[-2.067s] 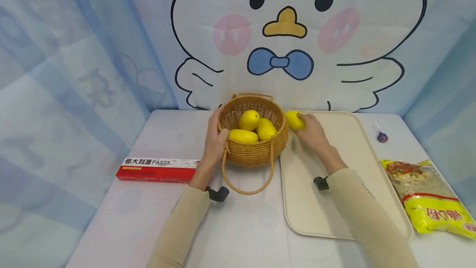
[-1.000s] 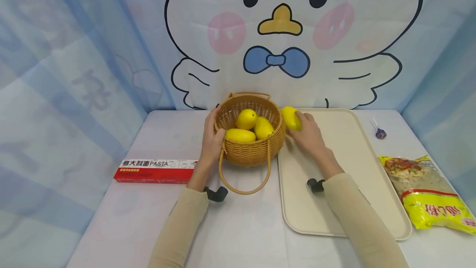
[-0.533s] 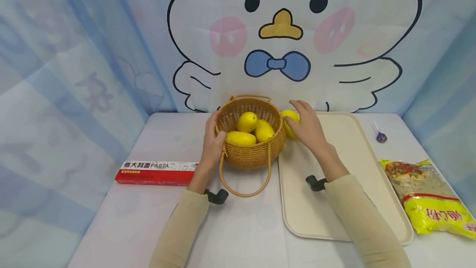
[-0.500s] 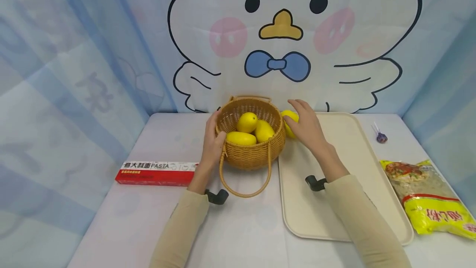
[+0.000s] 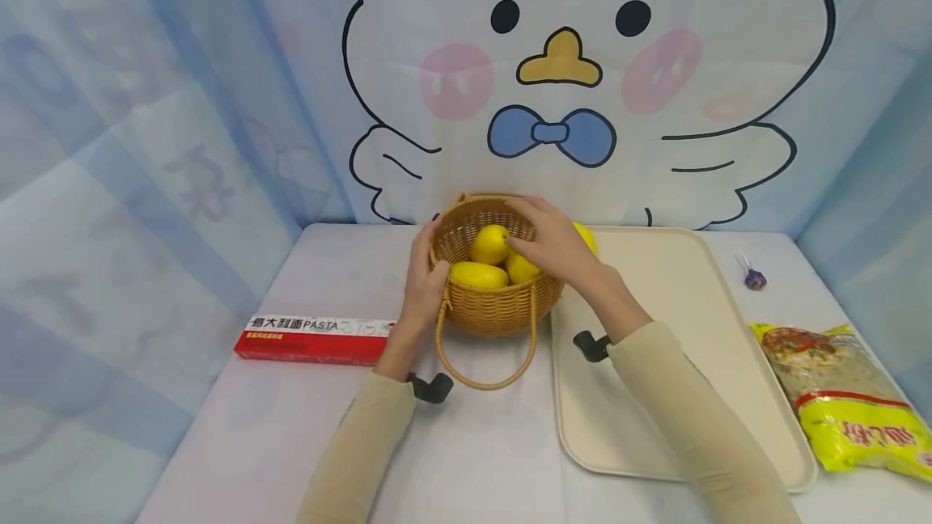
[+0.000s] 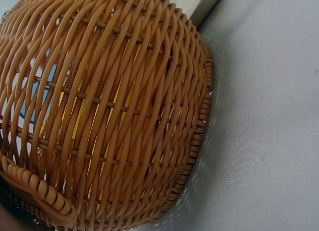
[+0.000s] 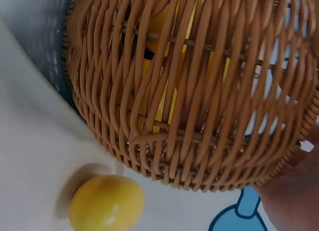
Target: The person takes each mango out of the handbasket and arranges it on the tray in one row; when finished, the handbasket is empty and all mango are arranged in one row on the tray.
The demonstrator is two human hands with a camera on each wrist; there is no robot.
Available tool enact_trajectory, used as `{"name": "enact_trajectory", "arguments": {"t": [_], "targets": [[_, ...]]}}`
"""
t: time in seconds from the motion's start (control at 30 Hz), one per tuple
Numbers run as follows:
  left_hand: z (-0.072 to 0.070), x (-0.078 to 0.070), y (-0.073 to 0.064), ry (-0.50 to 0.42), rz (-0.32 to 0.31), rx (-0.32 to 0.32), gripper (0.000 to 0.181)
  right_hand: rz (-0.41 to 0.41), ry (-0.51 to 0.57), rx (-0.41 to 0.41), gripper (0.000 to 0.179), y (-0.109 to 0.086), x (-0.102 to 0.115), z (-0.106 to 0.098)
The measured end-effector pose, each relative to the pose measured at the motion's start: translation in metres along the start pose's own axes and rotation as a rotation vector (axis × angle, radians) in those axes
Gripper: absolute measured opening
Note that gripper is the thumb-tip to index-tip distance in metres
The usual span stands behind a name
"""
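A round wicker basket (image 5: 489, 318) stands at the back middle of the table. Its front handle hangs down. Smooth, oval, lemon-like yellow fruits lie inside, among them one at the front left (image 5: 478, 275). My left hand (image 5: 424, 281) grips the basket's left side, thumb at the rim. Over the basket's right rim reaches my right hand (image 5: 557, 245), fingers loosely bent, thumb close above the fruit at the right (image 5: 520, 268), partly hiding it. One more yellow fruit (image 7: 106, 203) sits right of the basket, mostly behind the right hand in the head view.
A beige tray (image 5: 655, 419) lies right of the basket, under the right forearm. The red and white pasta box (image 5: 313, 342) is at left. Near the right edge are a yellow noodle bag (image 5: 845, 395) and a small lollipop (image 5: 754, 279). A printed curtain (image 5: 561, 176) backs the table.
My right hand let go of the yellow fruit beside the basket, then moved left over the basket's opening. That fruit stays at the tray's back left. My left hand keeps holding the basket.
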State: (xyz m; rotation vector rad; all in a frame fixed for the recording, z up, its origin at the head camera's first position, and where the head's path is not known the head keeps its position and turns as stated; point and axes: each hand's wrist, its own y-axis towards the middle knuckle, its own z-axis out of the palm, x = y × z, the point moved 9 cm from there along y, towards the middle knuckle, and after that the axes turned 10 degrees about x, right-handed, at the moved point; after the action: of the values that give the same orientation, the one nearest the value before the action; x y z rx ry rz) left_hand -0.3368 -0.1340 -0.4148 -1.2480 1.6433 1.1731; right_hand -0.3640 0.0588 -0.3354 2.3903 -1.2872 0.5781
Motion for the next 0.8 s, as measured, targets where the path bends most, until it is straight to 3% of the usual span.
{"name": "enact_trajectory", "arguments": {"t": [0.3, 0.67, 0.8], "targets": [[0.0, 0.0, 0.002, 0.013, 0.0, -0.004, 0.07, 0.013, -0.111, 0.115, 0.063, 0.024, 0.001, 0.019], [0.0, -0.001, -0.002, 0.021, 0.03, -0.003, 0.069, 0.052, -0.248, 0.292, 0.062, 0.032, -0.002, 0.045], [0.001, -0.025, -0.008, 0.008, 0.023, 0.026, 0.068, 0.054, -0.265, 0.316, 0.062, 0.033, -0.004, 0.045]]}}
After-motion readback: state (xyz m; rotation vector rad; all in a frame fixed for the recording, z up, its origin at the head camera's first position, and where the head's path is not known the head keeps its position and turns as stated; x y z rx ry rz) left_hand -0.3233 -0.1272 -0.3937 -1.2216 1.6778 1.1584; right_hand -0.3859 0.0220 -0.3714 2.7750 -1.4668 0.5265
